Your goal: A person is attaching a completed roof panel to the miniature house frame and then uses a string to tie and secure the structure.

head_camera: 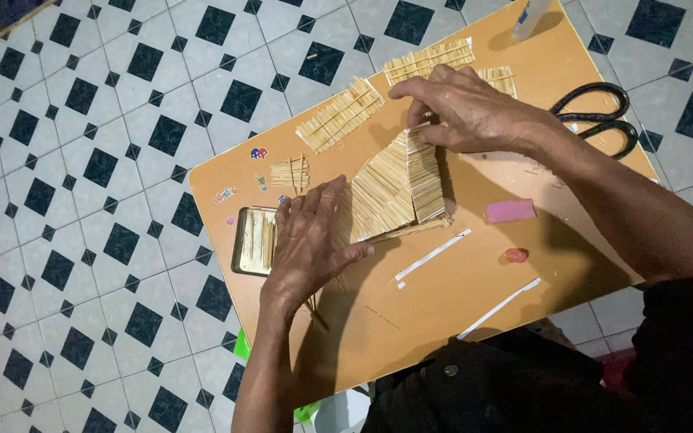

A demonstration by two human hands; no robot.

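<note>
The left hand [308,244] is laid flat, palm down and fingers spread, on the near-left edge of a folded panel of glued toothpicks [395,188]; nothing is gripped, the panel is only pressed to the table. The right hand [465,108] is set on the far end of the same panel, its fingers curled loosely over the ridge where the two sloping faces meet, again pressing rather than clasping. The panel thus lies between the two hands, to the right of the left hand and just on the near side of the right one, its ridge running from the far hand toward the near edge of the orange table [443,305]. Pale straw-coloured sticks are seen packed side by side, forming a roof-like shape. Farther out lie flat toothpick mats [340,112], a small tin of sticks [254,240], a pink eraser [511,210], white paper strips [433,255] and black scissors [599,116].
</note>
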